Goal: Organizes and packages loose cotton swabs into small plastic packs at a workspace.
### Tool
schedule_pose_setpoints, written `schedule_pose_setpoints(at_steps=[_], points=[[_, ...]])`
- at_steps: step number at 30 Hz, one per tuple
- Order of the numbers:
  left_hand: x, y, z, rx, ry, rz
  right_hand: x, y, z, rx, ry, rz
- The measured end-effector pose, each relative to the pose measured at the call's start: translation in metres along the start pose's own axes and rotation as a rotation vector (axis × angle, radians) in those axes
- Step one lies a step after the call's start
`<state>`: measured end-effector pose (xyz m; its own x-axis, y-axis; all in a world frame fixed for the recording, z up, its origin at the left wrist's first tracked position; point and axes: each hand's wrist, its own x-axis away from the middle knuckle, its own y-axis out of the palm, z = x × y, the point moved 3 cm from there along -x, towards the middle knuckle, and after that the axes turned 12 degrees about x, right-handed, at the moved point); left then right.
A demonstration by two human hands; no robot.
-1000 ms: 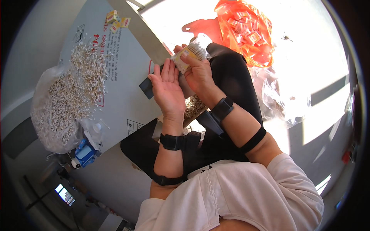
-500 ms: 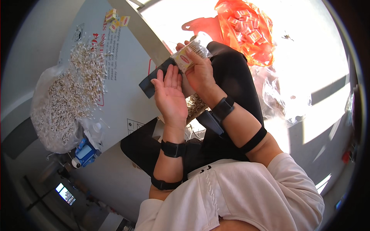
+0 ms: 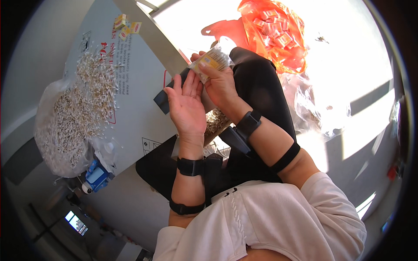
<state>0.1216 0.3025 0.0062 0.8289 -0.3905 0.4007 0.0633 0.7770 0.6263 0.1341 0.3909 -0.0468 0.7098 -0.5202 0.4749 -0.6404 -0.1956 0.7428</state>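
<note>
A clear bag of cotton swabs [image 3: 216,60] with a yellow label is gripped in my right hand [image 3: 223,89], its thumb lying across the front and its other fingers behind. Loose swab tips show at the bag's far end. Beside it on the left, my left hand [image 3: 188,111] is palm up with its fingers stretched out, holding nothing. Its fingertips reach close to the bag's lower edge; whether they touch it I cannot tell. At the left, a big heap of loose cotton swabs [image 3: 82,106] spills from a clear plastic sack [image 3: 43,126] onto the grey tabletop [image 3: 135,117].
Small yellow-and-white packets [image 3: 126,28] lie on the table's far end. An orange plastic bag [image 3: 296,61] filled with small packs stands on the sunlit floor, near crumpled clear plastic [image 3: 309,106]. A blue-and-white object [image 3: 96,175] sits by the table's near edge. More swabs [image 3: 215,122] show between my legs.
Both hands have shifted slightly left. The swab bag has tilted in my right hand, so its label now faces differently.
</note>
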Motion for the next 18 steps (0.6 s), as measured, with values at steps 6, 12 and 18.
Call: schedule_pose_setpoints(at_steps=[6, 12, 18], points=[[-0.007, -0.003, 0.004, -0.064, -0.038, -0.051, -0.005, -0.003, 0.002, 0.019, 0.005, -0.019], [-0.006, -0.014, 0.01, -0.167, 0.012, 0.002, -0.021, -0.013, -0.027, -0.07, -0.046, 0.114], [0.01, -0.025, 0.024, -0.323, 0.058, 0.042, -0.018, -0.021, -0.063, -0.139, -0.081, 0.145]])
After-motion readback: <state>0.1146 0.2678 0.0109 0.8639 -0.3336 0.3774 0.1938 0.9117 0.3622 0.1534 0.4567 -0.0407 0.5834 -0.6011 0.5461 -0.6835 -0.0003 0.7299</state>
